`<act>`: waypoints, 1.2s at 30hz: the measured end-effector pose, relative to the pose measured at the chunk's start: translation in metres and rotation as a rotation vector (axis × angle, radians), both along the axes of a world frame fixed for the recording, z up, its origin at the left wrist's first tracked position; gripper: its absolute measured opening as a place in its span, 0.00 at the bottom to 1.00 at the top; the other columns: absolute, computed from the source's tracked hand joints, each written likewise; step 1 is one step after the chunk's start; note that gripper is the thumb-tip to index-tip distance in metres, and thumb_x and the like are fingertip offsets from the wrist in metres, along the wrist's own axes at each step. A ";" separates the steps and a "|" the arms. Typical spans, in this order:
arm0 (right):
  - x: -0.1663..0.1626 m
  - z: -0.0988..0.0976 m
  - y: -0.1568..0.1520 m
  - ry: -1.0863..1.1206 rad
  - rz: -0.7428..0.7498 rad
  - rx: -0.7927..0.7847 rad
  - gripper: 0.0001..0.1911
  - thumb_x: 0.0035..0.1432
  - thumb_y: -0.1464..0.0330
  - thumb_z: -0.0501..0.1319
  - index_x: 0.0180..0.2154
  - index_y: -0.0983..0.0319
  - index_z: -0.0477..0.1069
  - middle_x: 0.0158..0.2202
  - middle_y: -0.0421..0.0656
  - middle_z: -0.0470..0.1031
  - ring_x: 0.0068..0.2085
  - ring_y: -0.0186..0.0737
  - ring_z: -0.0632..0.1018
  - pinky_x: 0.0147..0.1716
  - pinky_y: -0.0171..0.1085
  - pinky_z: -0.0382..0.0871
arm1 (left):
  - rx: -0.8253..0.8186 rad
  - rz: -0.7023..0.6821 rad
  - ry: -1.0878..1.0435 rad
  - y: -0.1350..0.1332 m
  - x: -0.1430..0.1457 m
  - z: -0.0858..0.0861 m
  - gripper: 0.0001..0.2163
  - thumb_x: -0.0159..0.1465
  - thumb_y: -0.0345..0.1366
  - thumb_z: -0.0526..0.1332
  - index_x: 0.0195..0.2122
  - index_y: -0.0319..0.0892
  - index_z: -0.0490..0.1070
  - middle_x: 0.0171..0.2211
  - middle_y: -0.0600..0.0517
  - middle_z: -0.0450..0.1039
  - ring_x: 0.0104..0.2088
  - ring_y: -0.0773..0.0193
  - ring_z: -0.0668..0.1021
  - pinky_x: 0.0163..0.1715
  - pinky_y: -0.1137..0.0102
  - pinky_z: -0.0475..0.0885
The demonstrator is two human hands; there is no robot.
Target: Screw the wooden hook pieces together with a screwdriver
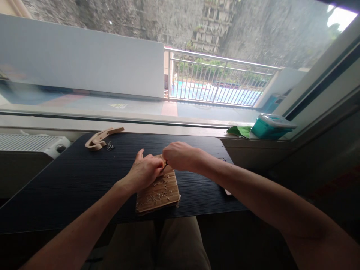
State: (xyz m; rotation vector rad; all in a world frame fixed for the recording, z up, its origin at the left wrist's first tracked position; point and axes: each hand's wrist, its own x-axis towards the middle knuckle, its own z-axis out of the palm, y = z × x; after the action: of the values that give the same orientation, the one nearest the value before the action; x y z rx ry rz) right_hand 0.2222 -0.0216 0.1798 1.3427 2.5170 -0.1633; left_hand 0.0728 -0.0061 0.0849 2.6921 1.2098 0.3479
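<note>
Cardboard, pitted on top, lies on a dark table under two hands set close together. The right hand grips a thin tool, apparently boring or scraping; what the left hand holds is unclear. Careful pressure seems called for.
</note>
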 end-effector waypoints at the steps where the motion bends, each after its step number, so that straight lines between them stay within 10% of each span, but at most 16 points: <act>1: 0.000 0.000 0.000 0.000 -0.001 0.004 0.11 0.58 0.71 0.58 0.40 0.66 0.77 0.31 0.50 0.79 0.38 0.43 0.78 0.31 0.35 0.62 | -0.004 0.000 0.004 0.000 0.000 0.001 0.08 0.60 0.32 0.54 0.27 0.46 0.71 0.30 0.54 0.76 0.40 0.57 0.75 0.60 0.40 0.46; 36: -0.002 0.015 -0.008 0.022 -0.003 0.067 0.11 0.57 0.76 0.56 0.36 0.66 0.77 0.32 0.48 0.78 0.29 0.34 0.72 0.26 0.35 0.54 | 0.052 0.021 0.051 0.001 -0.001 -0.003 0.10 0.61 0.35 0.58 0.24 0.45 0.74 0.29 0.53 0.77 0.41 0.56 0.74 0.60 0.40 0.46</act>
State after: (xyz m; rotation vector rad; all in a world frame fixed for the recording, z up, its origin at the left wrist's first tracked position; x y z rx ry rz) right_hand 0.2202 -0.0293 0.1952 1.3777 2.5600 -0.0961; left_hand 0.0721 -0.0049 0.0817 2.7508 1.2607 0.3194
